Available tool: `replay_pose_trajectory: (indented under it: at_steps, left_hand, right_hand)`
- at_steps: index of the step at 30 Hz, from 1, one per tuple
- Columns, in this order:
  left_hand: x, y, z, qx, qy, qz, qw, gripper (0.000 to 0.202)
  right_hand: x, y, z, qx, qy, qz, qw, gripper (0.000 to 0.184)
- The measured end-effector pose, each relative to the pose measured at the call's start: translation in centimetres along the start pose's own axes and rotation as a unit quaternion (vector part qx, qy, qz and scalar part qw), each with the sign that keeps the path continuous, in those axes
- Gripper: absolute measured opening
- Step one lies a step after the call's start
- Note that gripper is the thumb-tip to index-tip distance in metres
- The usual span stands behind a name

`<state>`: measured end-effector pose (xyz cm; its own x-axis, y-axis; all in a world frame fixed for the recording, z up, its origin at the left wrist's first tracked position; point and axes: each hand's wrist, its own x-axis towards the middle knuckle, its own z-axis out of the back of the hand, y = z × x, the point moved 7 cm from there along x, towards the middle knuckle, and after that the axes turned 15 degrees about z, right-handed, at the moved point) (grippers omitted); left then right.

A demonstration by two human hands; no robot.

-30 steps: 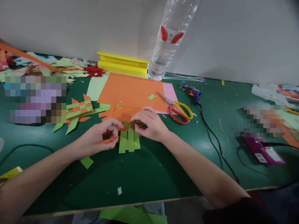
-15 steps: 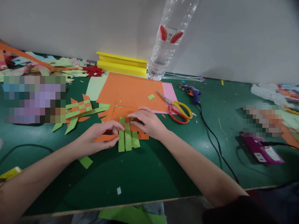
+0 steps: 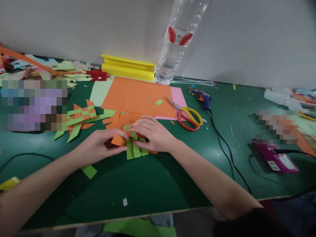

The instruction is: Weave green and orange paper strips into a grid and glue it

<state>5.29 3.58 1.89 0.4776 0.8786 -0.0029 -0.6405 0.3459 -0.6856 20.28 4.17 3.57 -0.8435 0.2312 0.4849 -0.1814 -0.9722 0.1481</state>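
Note:
Green and orange paper strips, woven into a small mat [image 3: 132,149], lie under both hands near the middle of the table. My left hand [image 3: 98,144] is on the mat's left side, its thumb and fingers around the bent end of an orange paper strip [image 3: 118,140]. From the right, my right hand [image 3: 154,133] holds the woven mat down, fingers on top and thumb near the green strips; the fingers hide part of the weave. Another woven green and orange piece [image 3: 85,114] lies to the left, its loose ends sticking out.
Behind the hands lie orange paper [image 3: 140,93] and scissors [image 3: 189,115]. A glue gun [image 3: 203,98] with a black cord lies to the right, before a purple power strip [image 3: 276,158]. At the wall are a water bottle [image 3: 172,56], folded yellow paper [image 3: 128,69] and paper scraps [image 3: 44,67].
The orange strip's end by my left hand has been bent upward and toward the weave. My right hand has shifted slightly left and down over the green strips.

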Motion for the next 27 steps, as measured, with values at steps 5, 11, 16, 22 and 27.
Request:
replay_pose_trajectory:
  at_steps: [5, 11, 16, 22, 27]
  left_hand:
    - [0.2, 0.3, 0.3, -0.018, 0.013, 0.008, 1.000, 0.028]
    - [0.1, 0.6, 0.5, -0.033, 0.012, 0.012, 0.999, 0.027]
    - [0.1, 0.6, 0.5, -0.027, 0.002, 0.018, 0.999, 0.026]
    - [0.1, 0.7, 0.6, -0.024, -0.018, 0.014, 0.999, 0.027]
    - [0.0, 0.5, 0.4, -0.016, -0.015, 0.009, 1.000, 0.029]
  right_hand:
    - [-0.1, 0.1, -0.8, 0.040, 0.055, -0.014, 0.998, 0.050]
    - [-0.5, -0.2, -1.3, 0.076, 0.110, -0.041, 0.990, 0.083]
    - [-0.6, -0.4, -1.9, 0.074, 0.143, -0.051, 0.986, 0.088]
    - [-0.6, -0.4, -2.1, 0.066, 0.154, -0.057, 0.984, 0.090]
    - [-0.6, -0.2, -2.2, 0.060, 0.159, -0.051, 0.984, 0.088]
